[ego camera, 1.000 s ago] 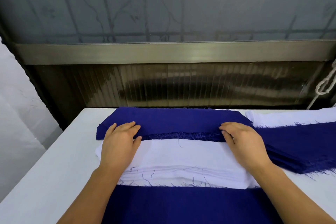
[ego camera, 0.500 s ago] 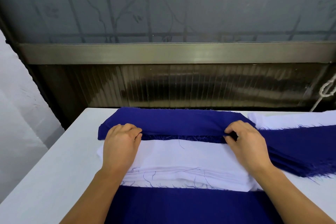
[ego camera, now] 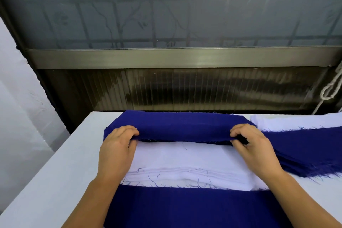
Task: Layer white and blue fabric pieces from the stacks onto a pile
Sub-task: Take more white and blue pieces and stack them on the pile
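Note:
A blue fabric piece (ego camera: 183, 126) lies across the far stack, its near edge lifted off the stack. My left hand (ego camera: 116, 150) pinches that edge at its left end. My right hand (ego camera: 253, 148) pinches it at the right end. Under my wrists sits a stack of white fabric pieces (ego camera: 185, 164) with loose threads along its front. Closest to me lies a blue fabric pile (ego camera: 194, 209).
The white table (ego camera: 55, 181) runs to a left edge with a drop beside it. At the right lies a stack of blue fabric (ego camera: 305, 150), with white fabric (ego camera: 288, 121) behind it. A dark wall panel and metal rail stand just past the table's far edge.
Both hands went from resting flat on the blue piece's near edge to curling round it, and the edge has risen off the stack.

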A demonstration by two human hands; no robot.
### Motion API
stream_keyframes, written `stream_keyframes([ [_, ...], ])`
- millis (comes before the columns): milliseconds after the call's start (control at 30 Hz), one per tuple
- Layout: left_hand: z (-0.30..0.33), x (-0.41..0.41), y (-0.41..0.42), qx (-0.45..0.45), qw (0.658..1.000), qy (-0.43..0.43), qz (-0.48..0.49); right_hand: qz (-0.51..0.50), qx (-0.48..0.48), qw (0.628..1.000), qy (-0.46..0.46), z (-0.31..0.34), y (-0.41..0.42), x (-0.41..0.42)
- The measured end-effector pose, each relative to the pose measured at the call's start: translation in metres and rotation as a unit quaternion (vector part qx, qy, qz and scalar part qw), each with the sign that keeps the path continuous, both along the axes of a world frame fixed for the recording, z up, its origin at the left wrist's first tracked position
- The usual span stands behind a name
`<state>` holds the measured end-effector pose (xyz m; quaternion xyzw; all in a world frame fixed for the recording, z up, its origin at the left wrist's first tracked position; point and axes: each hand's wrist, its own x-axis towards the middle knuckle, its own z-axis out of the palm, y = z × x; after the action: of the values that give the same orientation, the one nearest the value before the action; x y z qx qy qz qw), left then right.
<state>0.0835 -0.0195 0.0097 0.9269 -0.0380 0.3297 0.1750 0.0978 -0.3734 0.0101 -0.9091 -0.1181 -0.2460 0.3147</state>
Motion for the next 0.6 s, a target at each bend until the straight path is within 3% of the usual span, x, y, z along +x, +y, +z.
stream_keyframes([
  [200,0.03,-0.037,0.005,-0.017,0.999,0.003,-0.047,0.022,0.027,0.999,0.017,0.036,-0.01,-0.046],
  [333,0.049,-0.065,0.013,-0.027,0.985,0.127,-0.11,0.082,0.07,0.987,0.121,0.053,-0.025,-0.077],
  [467,0.059,-0.079,0.019,-0.098,0.915,0.325,-0.217,0.11,0.106,0.942,0.3,0.059,-0.041,-0.091],
  [533,0.057,-0.081,0.018,-0.11,0.875,0.404,-0.244,0.117,0.068,0.921,0.365,0.057,-0.047,-0.096],
  [600,0.05,-0.084,0.018,-0.113,0.858,0.44,-0.24,0.125,0.034,0.9,0.415,0.054,-0.049,-0.101],
])
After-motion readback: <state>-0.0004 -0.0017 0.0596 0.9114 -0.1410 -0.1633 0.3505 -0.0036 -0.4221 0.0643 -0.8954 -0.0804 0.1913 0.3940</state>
